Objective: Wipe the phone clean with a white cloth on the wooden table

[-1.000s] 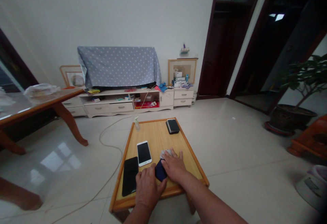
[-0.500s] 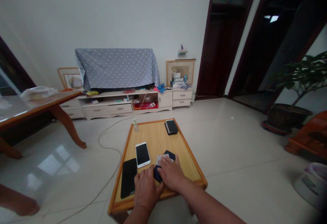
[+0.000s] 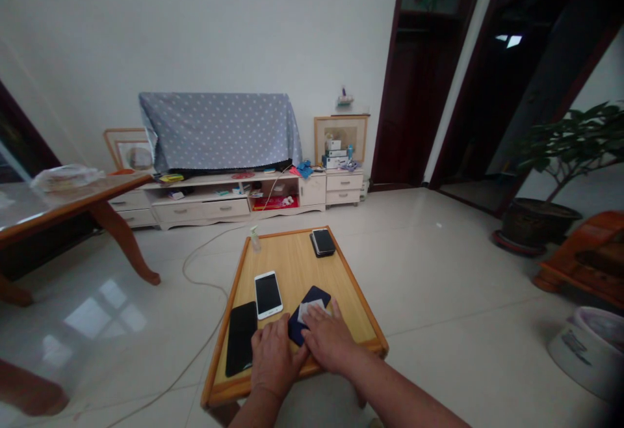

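A dark blue phone [image 3: 318, 293] lies slantwise near the front of the small wooden table. My right hand [image 3: 330, 338] presses a folded white wipe [image 3: 303, 313] onto it with the fingertips. My left hand [image 3: 275, 354] grips the phone's near left edge, its thumb at the bottom corner; part of that edge is hidden by the hands. Just left of my left hand lies a large black phone [image 3: 241, 338]. A white phone [image 3: 268, 294] with a dark screen lies face up beyond it.
On the table [image 3: 287, 236] stand a small pump bottle [image 3: 255, 240] at the back left and stacked phones [image 3: 322, 243] at the back right. A cable [image 3: 202, 343] runs over the floor at left. A white bucket [image 3: 585, 353] stands at right.
The wipe under my right hand has slid toward the phone's right side, baring more of its far end. My left hand stays at the phone's edge. The view has shifted slightly.
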A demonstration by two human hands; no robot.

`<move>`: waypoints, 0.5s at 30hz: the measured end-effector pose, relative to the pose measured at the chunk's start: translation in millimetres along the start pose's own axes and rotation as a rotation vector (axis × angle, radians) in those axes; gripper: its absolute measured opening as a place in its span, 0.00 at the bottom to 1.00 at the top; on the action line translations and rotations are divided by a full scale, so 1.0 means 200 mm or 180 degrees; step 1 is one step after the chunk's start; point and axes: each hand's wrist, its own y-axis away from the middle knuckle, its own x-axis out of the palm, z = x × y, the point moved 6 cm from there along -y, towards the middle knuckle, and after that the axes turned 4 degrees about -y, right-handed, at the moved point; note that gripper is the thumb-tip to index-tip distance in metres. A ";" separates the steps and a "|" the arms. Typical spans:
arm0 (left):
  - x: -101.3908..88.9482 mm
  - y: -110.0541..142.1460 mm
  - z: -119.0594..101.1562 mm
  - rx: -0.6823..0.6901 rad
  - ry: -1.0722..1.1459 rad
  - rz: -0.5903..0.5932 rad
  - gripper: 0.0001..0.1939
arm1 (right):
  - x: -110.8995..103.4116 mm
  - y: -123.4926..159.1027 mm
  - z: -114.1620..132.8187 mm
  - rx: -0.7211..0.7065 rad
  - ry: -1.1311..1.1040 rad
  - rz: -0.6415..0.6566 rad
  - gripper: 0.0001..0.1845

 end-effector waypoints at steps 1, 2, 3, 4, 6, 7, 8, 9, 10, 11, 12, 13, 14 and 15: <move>0.00 0.00 0.00 0.0006 -0.0009 -0.0016 0.30 | 0.01 0.02 0.04 -0.0172 -0.0056 0.0085 0.26; 0.01 0.00 0.00 0.0004 -0.0023 -0.0041 0.29 | 0.02 0.03 0.06 -0.0280 -0.0096 0.0151 0.26; 0.01 0.00 0.00 -0.0012 -0.0040 -0.0062 0.29 | 0.01 0.03 0.05 -0.0304 -0.0115 0.0187 0.25; 0.01 0.00 0.00 -0.0034 -0.0059 -0.0071 0.30 | -0.01 0.03 0.03 -0.0233 -0.0109 0.0182 0.25; 0.00 0.00 -0.01 -0.0059 -0.0099 -0.0040 0.32 | -0.07 0.01 -0.07 0.0104 -0.0035 0.0069 0.26; 0.00 0.00 -0.02 -0.0074 -0.0120 -0.0008 0.32 | -0.10 0.00 -0.12 0.0298 0.0018 0.0010 0.26; 0.00 -0.01 -0.02 -0.0085 -0.0139 0.0025 0.33 | -0.12 0.00 -0.16 0.0450 0.0068 -0.0030 0.26; 0.01 -0.01 -0.02 -0.0088 -0.0150 0.0050 0.33 | -0.13 0.00 -0.19 0.0532 0.0104 -0.0047 0.27; 0.01 -0.01 -0.02 -0.0090 -0.0152 0.0062 0.33 | -0.13 0.00 -0.19 0.0534 0.0116 -0.0027 0.27; 0.01 -0.01 -0.02 -0.0091 -0.0148 0.0074 0.33 | -0.12 0.02 -0.17 0.0448 0.0099 0.0021 0.26; 0.01 -0.01 -0.01 -0.0090 -0.0140 0.0093 0.33 | -0.10 0.04 -0.13 0.0292 0.0059 0.0079 0.26; 0.01 -0.01 -0.01 -0.0089 -0.0130 0.0120 0.33 | -0.08 0.06 -0.08 0.0094 0.0007 0.0136 0.26; 0.01 -0.01 -0.01 -0.0078 -0.0117 0.0153 0.34 | -0.06 0.08 -0.03 -0.0108 -0.0044 0.0188 0.25; 0.02 -0.01 -0.01 -0.0068 -0.0105 0.0183 0.34 | -0.04 0.10 0.01 -0.0275 -0.0083 0.0221 0.25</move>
